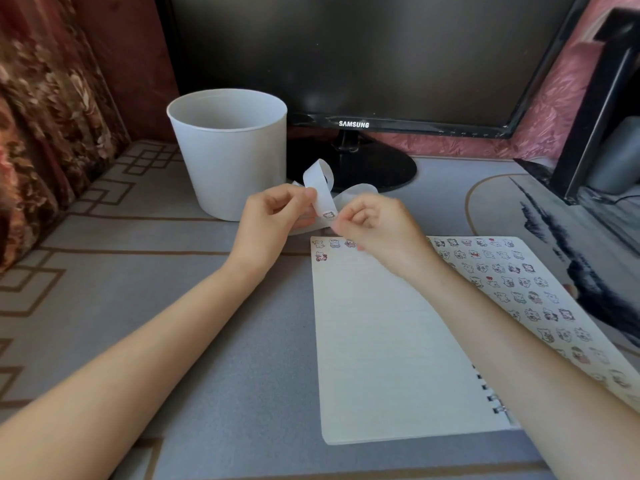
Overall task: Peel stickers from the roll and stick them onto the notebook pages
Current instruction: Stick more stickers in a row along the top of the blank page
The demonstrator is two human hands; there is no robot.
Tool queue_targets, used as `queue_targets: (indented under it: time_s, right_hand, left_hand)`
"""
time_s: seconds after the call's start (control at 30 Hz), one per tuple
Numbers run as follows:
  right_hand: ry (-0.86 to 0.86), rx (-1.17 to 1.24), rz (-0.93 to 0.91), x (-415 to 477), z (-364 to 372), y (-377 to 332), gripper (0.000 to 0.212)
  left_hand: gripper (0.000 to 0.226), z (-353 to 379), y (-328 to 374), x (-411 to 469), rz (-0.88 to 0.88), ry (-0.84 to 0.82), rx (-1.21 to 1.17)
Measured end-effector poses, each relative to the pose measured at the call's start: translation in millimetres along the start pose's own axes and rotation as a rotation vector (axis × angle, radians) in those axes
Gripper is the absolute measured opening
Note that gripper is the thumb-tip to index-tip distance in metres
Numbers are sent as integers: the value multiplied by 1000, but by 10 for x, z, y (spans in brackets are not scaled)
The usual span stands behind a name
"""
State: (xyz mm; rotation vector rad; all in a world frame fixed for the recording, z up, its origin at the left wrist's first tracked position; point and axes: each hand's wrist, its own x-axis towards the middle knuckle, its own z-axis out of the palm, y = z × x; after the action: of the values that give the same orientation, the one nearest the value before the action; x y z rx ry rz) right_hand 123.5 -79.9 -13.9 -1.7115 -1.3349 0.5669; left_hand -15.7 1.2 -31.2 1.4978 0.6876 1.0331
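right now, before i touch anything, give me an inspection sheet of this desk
surface: grey mat, patterned border at left.
job's things: open notebook, right page full of stickers, left page with a few along the top; sticker strip curling above it, one sticker at its lower end.
clutter: white bucket; monitor on its stand.
grips: left hand pinches the sticker strip; right hand pinches its lower end.
cables: nothing seen.
surroundings: flowered curtain left, pink wall right.
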Motion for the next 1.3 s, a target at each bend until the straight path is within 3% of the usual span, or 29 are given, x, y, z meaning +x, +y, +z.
queue_targets:
  time_s: [0.13,0.6,0.7,1.3]
  right_hand:
    - [191,66,-163,17,-19,-56,7]
    - [205,134,-255,27,-31,-67,21]
    - [197,136,-254,24,-31,-64,17]
    - [231,-57,-307,8,-24,-62,5]
  left_hand:
    - [18,6,19,-4,22,14,-36]
    - [25,37,67,-45,-13,-72,-66]
    - [11,45,60,-61,17,-93,-23]
    - [9,45,38,-65,22,-106,-16]
